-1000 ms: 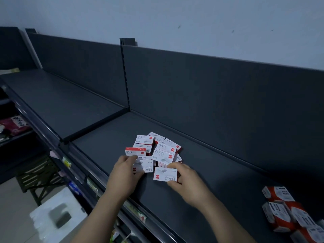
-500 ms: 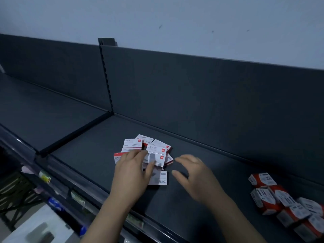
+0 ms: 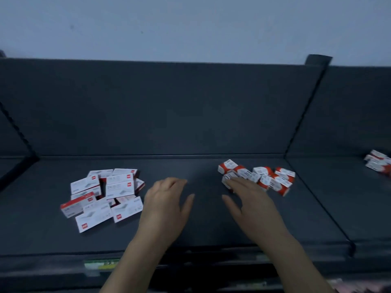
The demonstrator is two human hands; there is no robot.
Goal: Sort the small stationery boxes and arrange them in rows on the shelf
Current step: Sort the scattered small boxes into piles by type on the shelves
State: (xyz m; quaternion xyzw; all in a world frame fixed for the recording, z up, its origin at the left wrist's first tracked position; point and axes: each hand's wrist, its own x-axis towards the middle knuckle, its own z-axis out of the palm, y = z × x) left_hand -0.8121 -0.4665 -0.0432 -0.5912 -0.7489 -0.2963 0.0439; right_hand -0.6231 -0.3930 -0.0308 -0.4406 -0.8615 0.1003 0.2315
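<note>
Both hands empty, fingers loose: our left hand (image 3: 165, 206) mid-shelf (image 3: 190, 233), right hand (image 3: 249, 199) touching the red-capped boxes (image 3: 264, 178) nr the back-right corner. Flat boxes (image 3: 105, 193) jumbled twd the left edge. We'd pinch one at a time, labels fwd.

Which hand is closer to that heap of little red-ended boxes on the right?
The right hand: it reaches the left edge of the heap. The left hand hovers over bare shelf, nearer the flat white boxes.
</note>
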